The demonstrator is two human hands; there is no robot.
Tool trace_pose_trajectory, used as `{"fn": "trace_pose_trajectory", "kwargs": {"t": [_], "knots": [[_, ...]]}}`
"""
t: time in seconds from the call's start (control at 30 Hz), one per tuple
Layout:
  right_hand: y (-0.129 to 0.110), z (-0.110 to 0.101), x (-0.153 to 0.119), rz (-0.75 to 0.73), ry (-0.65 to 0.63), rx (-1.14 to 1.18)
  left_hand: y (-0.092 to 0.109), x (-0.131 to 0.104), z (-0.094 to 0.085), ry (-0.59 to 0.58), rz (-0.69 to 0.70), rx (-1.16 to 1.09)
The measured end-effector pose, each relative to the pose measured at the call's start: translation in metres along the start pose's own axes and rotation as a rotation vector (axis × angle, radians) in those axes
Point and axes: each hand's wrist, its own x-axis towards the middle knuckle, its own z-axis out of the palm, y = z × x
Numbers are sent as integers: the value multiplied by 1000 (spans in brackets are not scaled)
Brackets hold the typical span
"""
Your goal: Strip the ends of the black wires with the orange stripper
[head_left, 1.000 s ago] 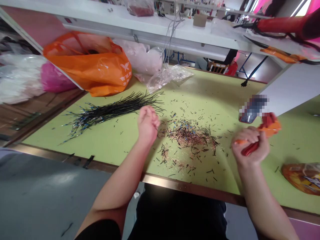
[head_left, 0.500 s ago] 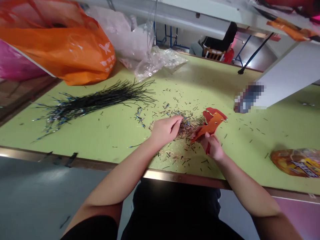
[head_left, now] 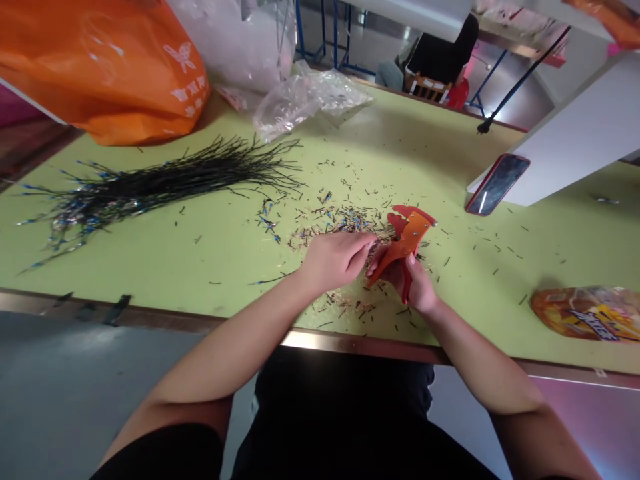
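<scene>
My left hand [head_left: 337,260] is closed in a pinch, its fingertips close to the jaws of an orange-red wire stripper [head_left: 411,233]. A thin black wire [head_left: 273,278] with a blue end sticks out to the left from under my left wrist; its stretch inside the hand is hidden. My right hand [head_left: 417,287] grips the stripper by its handles, with the head pointing up and away from me. Under and around both hands lie many short wire clippings [head_left: 350,217], dark, copper-coloured and some blue. A long bundle of black wires [head_left: 185,175] with blue ends lies to the left.
An orange bag [head_left: 145,87] and clear plastic bags [head_left: 305,97] stand at the back left of the green table [head_left: 240,253]. A phone [head_left: 497,185] leans on a white panel [head_left: 550,140]. A yellow-brown snack packet [head_left: 590,313] lies at right. Beyond the table is a chair [head_left: 440,60].
The view has shifted, so the table things appear further left and higher. My left hand has moved right, nearer the stripper's jaws. The stripper has come slightly left, still in my right hand.
</scene>
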Motion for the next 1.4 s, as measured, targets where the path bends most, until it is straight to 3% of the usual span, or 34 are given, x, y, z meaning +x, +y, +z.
{"fn": "trace_pose_trajectory", "kwargs": {"t": [0.47, 1.2, 1.4], "knots": [[3, 0, -4, -50, 16, -42, 10, 2, -3, 55, 126, -104], [-2, 4, -4, 46, 116, -137, 10, 0, -5, 2, 89, -129], [2, 4, -4, 7, 133, -138, 11, 0, -4, 28, 101, -124]]}}
